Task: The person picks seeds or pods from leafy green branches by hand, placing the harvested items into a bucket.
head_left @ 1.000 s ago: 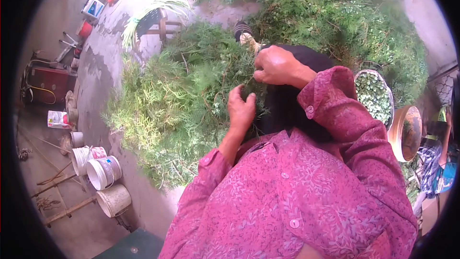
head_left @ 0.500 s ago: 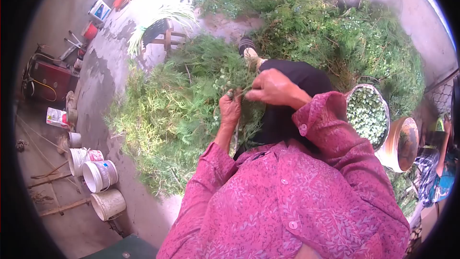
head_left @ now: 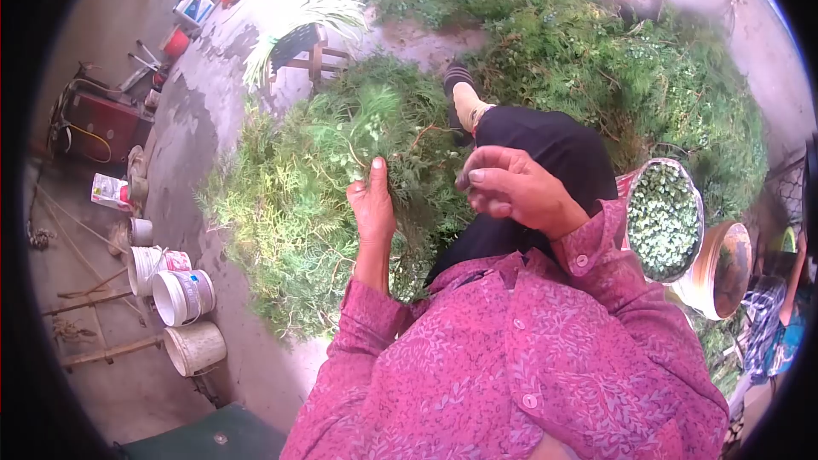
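Observation:
My left hand (head_left: pixel 373 211) is closed round the stem of a leafy conifer sprig (head_left: pixel 375 119), thumb pointing up. The sprig's fronds are blurred and spread above the fist, over a heap of cut green branches (head_left: pixel 281 238). Apart from it, my right hand (head_left: pixel 527 194) hovers over my dark-trousered leg with its fingers curled in. Whatever lies inside those fingers is hidden. By my right forearm stands a bucket (head_left: pixel 700 204) filled with small pale-green cones (head_left: pixel 660 226).
A second bucket (head_left: pixel 692 290) stands beside the full one. More branches (head_left: pixel 613 68) are piled along the far wall. On the left are several white pails (head_left: pixel 186 300), a dark red box (head_left: pixel 100 128) and a wooden frame (head_left: pixel 111 358). A small stool (head_left: pixel 317 60) stands beyond the heap.
My hands have drawn apart: the left has moved left with the sprig, while the right has pulled back to the right, toward the bucket, its fingers curled. The whole view has shifted slightly.

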### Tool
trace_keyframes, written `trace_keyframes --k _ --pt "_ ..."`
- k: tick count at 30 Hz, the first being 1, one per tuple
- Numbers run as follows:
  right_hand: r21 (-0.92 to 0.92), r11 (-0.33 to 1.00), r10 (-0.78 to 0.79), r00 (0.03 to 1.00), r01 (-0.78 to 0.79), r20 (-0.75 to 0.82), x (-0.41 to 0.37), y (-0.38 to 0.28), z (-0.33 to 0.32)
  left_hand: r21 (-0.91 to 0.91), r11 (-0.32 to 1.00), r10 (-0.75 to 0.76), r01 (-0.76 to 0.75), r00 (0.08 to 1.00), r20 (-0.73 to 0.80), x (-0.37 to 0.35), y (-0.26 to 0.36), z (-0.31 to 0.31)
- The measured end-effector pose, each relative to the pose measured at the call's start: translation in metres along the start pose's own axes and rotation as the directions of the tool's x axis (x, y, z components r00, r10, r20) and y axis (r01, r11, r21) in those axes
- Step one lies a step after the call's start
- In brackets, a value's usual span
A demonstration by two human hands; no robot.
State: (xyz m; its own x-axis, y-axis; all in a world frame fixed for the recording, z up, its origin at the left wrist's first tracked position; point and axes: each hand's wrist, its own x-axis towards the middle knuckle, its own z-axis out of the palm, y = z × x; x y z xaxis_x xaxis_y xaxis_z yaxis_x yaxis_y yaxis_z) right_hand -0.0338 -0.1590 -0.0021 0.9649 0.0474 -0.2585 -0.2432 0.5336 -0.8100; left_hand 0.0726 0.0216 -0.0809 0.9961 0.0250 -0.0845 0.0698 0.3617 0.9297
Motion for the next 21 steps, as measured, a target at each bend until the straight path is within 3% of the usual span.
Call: trace_keyframes --k 2,4,6,8,10,12,13,14,16,17,18,19,20,21 --pt "0.160 0.984 0.053 0.990 -0.074 0.129 0.004 0.009 -0.001 0.089 0.996 -0.029 0.026 0.999 0.027 -0.004 -0.005 -0.010" --pt "0.156 0.984 0.069 0.990 -0.088 0.121 0.005 0.008 -0.001 0.178 0.983 -0.061 0.050 0.997 0.056 -0.010 -0.007 -0.015" --pt "0.125 0.992 -0.016 0.995 0.004 0.094 0.008 0.008 -0.002 0.384 0.917 -0.001 -0.107 0.962 0.272 -0.022 0.004 -0.005" --pt "0.114 0.993 -0.050 0.994 0.039 0.097 0.006 0.001 0.001 0.391 0.917 -0.054 -0.083 0.944 0.327 -0.027 -0.001 -0.003" --pt "0.102 0.992 -0.079 0.992 0.069 0.101 0.002 -0.016 0.009 0.411 0.898 -0.058 -0.157 0.884 0.464 -0.035 -0.001 0.003" --pt "-0.202 0.968 -0.135 0.988 0.148 0.078 -0.002 -0.041 0.019 0.410 0.908 -0.140 -0.085 0.861 0.489 -0.038 -0.009 -0.003" --pt "-0.479 0.848 -0.213 0.973 0.228 0.086 0.003 -0.047 0.017 0.419 0.900 -0.140 -0.120 0.831 0.539 -0.042 -0.008 0.000" --pt "-0.481 0.846 -0.215 0.973 0.227 0.083 0.013 -0.046 0.008 0.423 0.892 -0.138 -0.157 0.798 0.587 -0.043 -0.007 0.002" --pt "-0.852 0.330 -0.403 0.877 0.406 0.262 0.040 -0.032 -0.017 0.465 0.870 -0.178 -0.167 0.771 0.611 -0.042 -0.008 -0.002" --pt "-0.865 0.373 -0.278 0.930 0.336 0.241 0.045 -0.032 -0.022 0.469 0.844 -0.139 -0.261 0.737 0.661 -0.042 -0.007 -0.002" --pt "-0.866 0.370 -0.276 0.930 0.336 0.242 0.045 -0.032 -0.026 0.467 0.811 -0.105 -0.353 0.698 0.708 -0.041 -0.006 -0.002" --pt "-0.734 0.660 -0.052 0.985 0.160 0.167 0.044 -0.031 -0.028 0.466 0.812 -0.103 -0.351 0.700 0.707 -0.040 -0.005 -0.002" --pt "-0.531 0.843 0.193 0.969 -0.084 0.153 0.043 -0.030 -0.028 0.470 0.804 -0.102 -0.365 0.693 0.714 -0.041 -0.004 -0.002" --pt "-0.529 0.844 0.200 0.968 -0.091 0.152 0.043 -0.028 -0.027 0.476 0.794 -0.105 -0.379 0.686 0.720 -0.042 -0.003 -0.003"
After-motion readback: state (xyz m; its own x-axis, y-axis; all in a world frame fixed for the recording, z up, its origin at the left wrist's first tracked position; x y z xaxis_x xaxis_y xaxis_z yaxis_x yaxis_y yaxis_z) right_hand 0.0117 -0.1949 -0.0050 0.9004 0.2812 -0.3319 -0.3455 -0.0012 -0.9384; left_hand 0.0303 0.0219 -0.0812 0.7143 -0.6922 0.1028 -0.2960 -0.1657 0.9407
